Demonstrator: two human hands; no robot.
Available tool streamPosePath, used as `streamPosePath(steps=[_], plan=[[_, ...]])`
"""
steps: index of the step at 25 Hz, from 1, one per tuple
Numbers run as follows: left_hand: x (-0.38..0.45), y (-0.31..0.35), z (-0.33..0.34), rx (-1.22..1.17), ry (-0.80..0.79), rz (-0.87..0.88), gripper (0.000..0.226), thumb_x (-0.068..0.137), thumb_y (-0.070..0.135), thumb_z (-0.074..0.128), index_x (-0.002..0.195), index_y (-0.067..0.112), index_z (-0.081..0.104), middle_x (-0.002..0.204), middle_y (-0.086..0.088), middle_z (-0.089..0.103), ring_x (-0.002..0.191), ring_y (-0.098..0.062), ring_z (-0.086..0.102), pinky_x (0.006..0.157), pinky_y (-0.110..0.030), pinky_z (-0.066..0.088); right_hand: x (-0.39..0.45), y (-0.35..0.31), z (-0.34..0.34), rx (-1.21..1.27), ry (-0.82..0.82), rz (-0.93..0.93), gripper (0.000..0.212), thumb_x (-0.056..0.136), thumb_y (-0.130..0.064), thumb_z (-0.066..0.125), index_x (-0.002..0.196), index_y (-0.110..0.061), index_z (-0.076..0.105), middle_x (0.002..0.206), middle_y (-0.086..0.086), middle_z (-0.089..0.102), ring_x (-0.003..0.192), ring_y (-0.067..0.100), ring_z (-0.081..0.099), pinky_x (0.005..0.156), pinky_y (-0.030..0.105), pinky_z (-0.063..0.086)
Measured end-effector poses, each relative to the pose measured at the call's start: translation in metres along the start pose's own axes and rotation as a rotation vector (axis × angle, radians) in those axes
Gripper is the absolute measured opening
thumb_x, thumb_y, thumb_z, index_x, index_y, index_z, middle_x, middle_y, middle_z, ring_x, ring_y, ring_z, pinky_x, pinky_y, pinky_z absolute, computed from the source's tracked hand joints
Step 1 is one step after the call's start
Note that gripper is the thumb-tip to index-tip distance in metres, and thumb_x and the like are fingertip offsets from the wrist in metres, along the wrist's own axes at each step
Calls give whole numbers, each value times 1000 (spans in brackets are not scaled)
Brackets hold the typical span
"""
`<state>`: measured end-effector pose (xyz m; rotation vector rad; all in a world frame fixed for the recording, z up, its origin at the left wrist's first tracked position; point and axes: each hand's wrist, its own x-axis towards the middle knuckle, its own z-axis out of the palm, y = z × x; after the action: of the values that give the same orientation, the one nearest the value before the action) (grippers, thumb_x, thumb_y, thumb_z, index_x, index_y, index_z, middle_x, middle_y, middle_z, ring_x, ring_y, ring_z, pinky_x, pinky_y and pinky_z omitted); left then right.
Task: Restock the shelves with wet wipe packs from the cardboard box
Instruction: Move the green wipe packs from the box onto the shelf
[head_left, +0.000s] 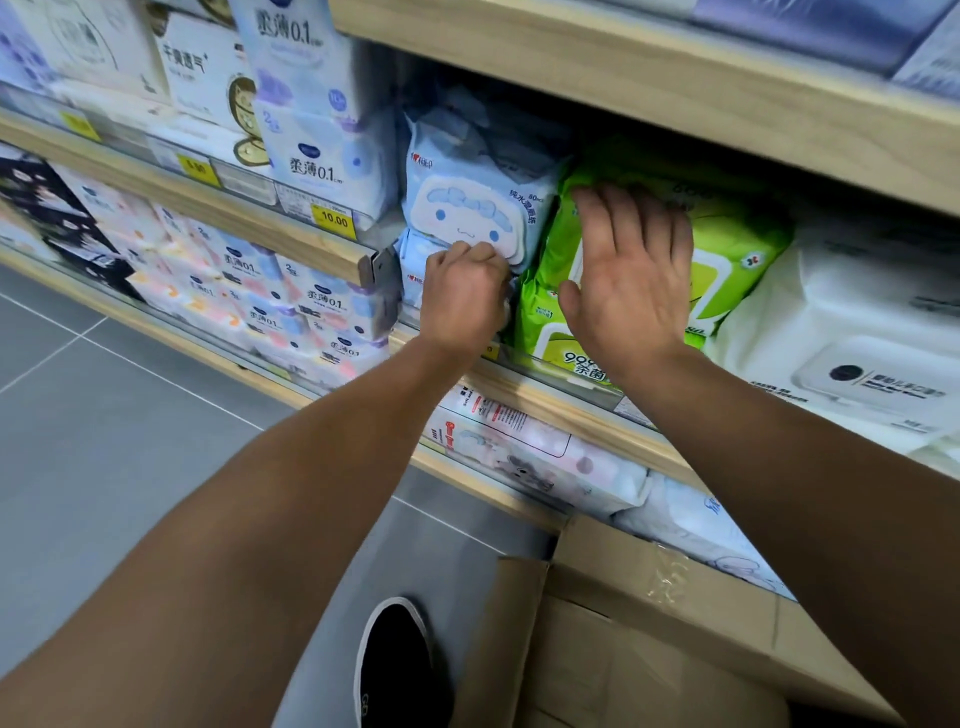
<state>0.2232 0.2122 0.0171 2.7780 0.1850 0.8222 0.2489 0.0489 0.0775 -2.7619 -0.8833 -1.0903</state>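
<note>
Shop aisle with a grey tile floor (130, 415) and light wooden shelves (545, 400) packed with soft packs, all seen from above looking down the person's arms. On the middle shelf sit two blue wet wipe packs (478, 208) with a cartoon face on the lid, one stacked on the other, both leaning back a bit. The left hand (464, 299) is curled up at the lower edge of the top pack's lid, fingers bent and pinching at the pack's front, though exactly what the fingertips catch is hidden behind the knuckles. Right beside them, touching, is a stack of green wipe packs (727, 244). The right hand (631, 275) lies flat on the top green one, fingers straight and spread, pressing on it.

To the right of the green ones are big white wipe packs (857, 332) with a white flip lid. On the left, the next shelf section holds tall blue and white packs (322, 119), with a yellow price tag (334, 220) reading 10.00 on the rail. The shelf end bracket sits just beside the blue packs. Lower shelf has pink and white packs (524, 452).

The cardboard box (623, 639) sits on the floor at the bottom, flaps open, up against the lowest shelf, next to a black shoe (397, 670).
</note>
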Motion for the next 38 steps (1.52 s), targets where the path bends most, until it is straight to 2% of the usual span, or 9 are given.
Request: streamPosePath(steps=[5,12,17,21,23,26,30,33,38], plan=[[-10,-27,-15,-114,37,156,5,72,6,67,68,3,64,69,-13,59,70,-32,58,60,-34,47,1,15,-5,-5,-7,-54,75,72,-23,63,142,-19,38,139,6,46,125,33,42,108,42,23],[-16,-20,-14,-58,51,200,10,75,13,66,73,4,68,71,-12,61,71,-33,56,65,-34,42,0,4,-8,15,-82,-31,79,72,-27,68,143,-14,36,142,9,43,129,37,38,111,47,21],[6,-35,-59,25,251,93,36,82,30,61,114,14,64,119,-11,59,109,-35,50,87,-43,47,18,-9,-16,20,-130,-41,77,74,-34,69,141,-11,38,144,10,41,128,37,37,110,49,18],[52,-46,-79,175,-23,67,66,79,37,58,141,26,40,146,-15,39,137,-40,28,111,-51,27,41,-32,-12,15,-195,-69,73,82,-36,64,145,-16,32,147,5,38,132,32,33,111,46,15],[51,-52,-78,150,-41,73,62,76,34,65,135,25,48,136,-13,48,132,-41,33,108,-49,30,48,-40,-8,21,-200,-42,60,84,-32,63,136,-16,42,137,8,47,127,33,38,108,45,20],[30,-51,-79,125,122,83,44,71,30,67,113,18,63,112,-14,57,118,-42,42,99,-44,39,49,-48,-5,72,-95,-31,30,80,-25,65,108,-15,57,112,12,61,112,35,49,101,42,25],[31,-55,-90,63,210,164,27,75,23,67,97,8,66,97,-15,59,107,-43,49,85,-42,44,54,-53,-12,237,-44,40,16,74,-19,72,83,-15,59,87,10,65,96,31,56,94,37,36],[27,-57,-88,58,258,185,25,75,23,68,95,8,67,93,-14,60,103,-42,51,80,-41,48,52,-51,-15,331,-23,62,16,73,-19,72,81,-14,60,84,8,64,88,31,57,84,35,40],[29,-63,-91,81,334,258,30,72,27,68,97,12,70,88,-12,60,101,-33,51,85,-37,44,47,-45,-13,362,-32,43,16,78,-27,68,86,-14,61,86,9,67,86,32,58,88,35,37]])
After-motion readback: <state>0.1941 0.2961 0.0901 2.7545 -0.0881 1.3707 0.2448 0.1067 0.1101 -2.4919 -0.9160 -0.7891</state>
